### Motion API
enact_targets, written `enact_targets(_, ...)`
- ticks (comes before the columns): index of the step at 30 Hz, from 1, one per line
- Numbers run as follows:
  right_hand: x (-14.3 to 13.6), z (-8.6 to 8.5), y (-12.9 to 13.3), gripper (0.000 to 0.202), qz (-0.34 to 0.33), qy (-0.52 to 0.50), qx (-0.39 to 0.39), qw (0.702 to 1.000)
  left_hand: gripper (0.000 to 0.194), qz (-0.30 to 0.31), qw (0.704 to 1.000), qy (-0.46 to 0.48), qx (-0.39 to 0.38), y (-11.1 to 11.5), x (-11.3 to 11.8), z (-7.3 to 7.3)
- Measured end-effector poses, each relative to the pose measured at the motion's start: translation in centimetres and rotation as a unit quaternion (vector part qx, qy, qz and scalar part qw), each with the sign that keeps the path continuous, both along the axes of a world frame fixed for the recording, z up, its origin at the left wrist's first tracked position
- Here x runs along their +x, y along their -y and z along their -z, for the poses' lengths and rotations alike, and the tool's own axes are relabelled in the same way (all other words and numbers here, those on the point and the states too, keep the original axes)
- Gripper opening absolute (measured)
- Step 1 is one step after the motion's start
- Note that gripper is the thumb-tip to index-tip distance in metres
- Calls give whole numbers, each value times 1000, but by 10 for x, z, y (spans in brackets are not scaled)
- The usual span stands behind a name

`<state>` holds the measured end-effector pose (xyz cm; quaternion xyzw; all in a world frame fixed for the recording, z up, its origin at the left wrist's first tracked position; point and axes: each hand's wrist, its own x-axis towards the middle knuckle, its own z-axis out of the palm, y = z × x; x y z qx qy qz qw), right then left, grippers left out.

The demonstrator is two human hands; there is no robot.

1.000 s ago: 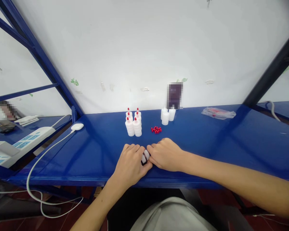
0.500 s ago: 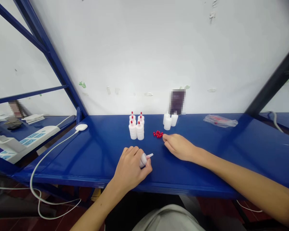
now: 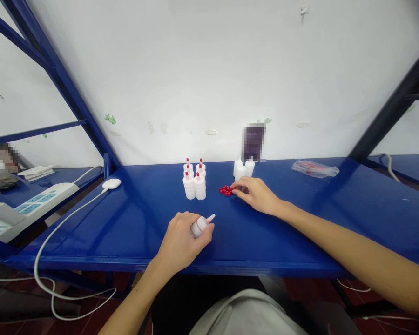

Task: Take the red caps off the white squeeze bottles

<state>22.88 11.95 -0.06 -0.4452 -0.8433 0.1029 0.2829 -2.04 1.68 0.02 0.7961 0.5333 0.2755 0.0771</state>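
Observation:
My left hand [image 3: 186,235] is wrapped round a white squeeze bottle [image 3: 199,226], which lies tilted with its bare pointed nozzle towards the upper right. At the right edge of a small pile of red caps [image 3: 225,190], the thumb and index finger of my right hand [image 3: 256,194] pinch together on a cap, largely hidden by the fingertips. Several white bottles with red-tipped nozzles [image 3: 194,186] stand upright in two rows left of the pile. Behind my right hand are a few white bottles [image 3: 240,173] with no red tips visible.
A clear plastic bag [image 3: 314,169] with something red inside lies at the back right of the blue table [image 3: 143,223]. On the left are a white charger puck [image 3: 111,184] with its cable and a power strip [image 3: 38,207]. A blurred dark rectangle [image 3: 253,143] leans on the wall.
My right hand has shifted slightly, its fingertips now at the right edge of the red caps. My left hand still holds the bottle, with more of it showing. The camera view has shifted a little.

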Motion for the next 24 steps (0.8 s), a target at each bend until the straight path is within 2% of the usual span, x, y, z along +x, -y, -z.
enact_targets(5, -6, 1, 4, 20, 17, 25, 3, 1000, 37, 5, 1000, 1, -16, 0, 1, -1)
enact_targets(9, -7, 1, 4, 19, 4, 50, -15, 999, 39, 19, 999, 17, -40, 1, 0, -1)
enact_targets(14, -7, 3, 4, 21, -11, 48, -15, 999, 29, 26, 998, 31, -55, 3, -1, -2)
enact_targets(24, -6, 8, 2, 24, -14, 27, -21, 999, 26, 47, 998, -28, -35, 2, 0, -4)
